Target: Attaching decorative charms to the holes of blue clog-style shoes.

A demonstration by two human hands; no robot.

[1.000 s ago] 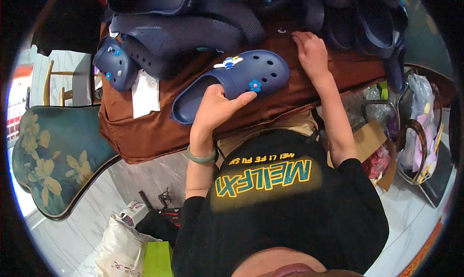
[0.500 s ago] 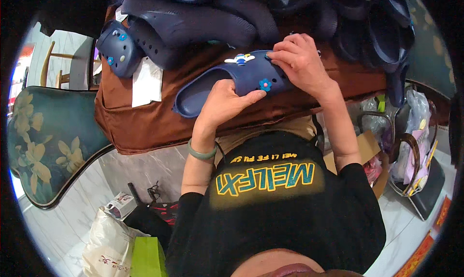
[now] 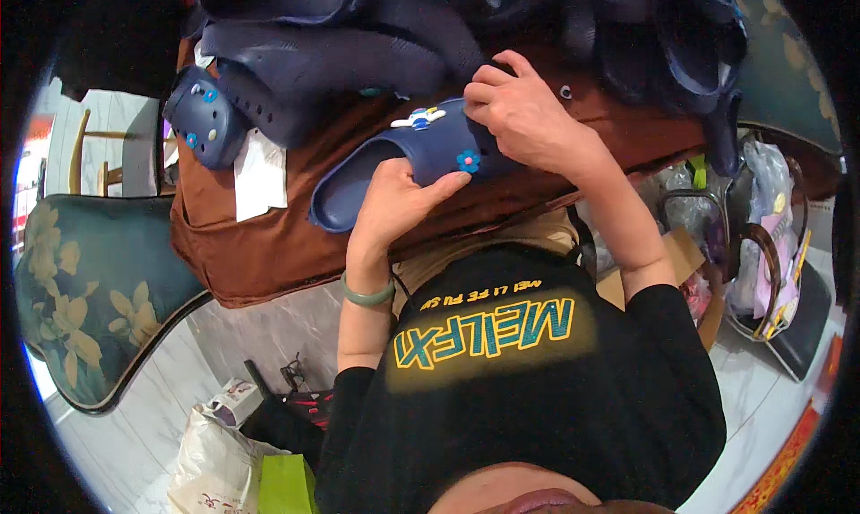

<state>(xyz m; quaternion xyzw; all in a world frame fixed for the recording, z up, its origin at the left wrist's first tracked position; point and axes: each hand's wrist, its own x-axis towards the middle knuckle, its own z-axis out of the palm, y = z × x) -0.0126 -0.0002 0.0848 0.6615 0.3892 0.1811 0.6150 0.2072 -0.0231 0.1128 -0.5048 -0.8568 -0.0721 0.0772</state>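
A dark blue clog [image 3: 339,191] lies tilted on the brown cloth in front of me. My left hand [image 3: 392,205] grips it, fingers inside the opening and thumb outside. Near that thumb sits a blue flower charm [image 3: 468,161] with a pink centre. A white winged charm [image 3: 418,119] is fixed higher on the upper. My right hand [image 3: 524,120] is bent over the toe, its fingers drawn together against the shoe. They hide the toe holes and whatever small thing they may hold. Beyond this hand lies a small round white-and-dark piece [image 3: 565,92].
Another blue clog [image 3: 208,115] with charms stands at the left beside a white paper tag [image 3: 260,173]. Several blue clogs [image 3: 331,61] are heaped along the far side of the brown-covered table [image 3: 224,263]. A floral chair back [image 3: 98,299] is at left; bags [image 3: 215,465] stand below.
The view has shifted slightly, moving the scene left. My right hand has turned over the toe, with its fingertips now hidden. My left hand keeps its hold on the clog.
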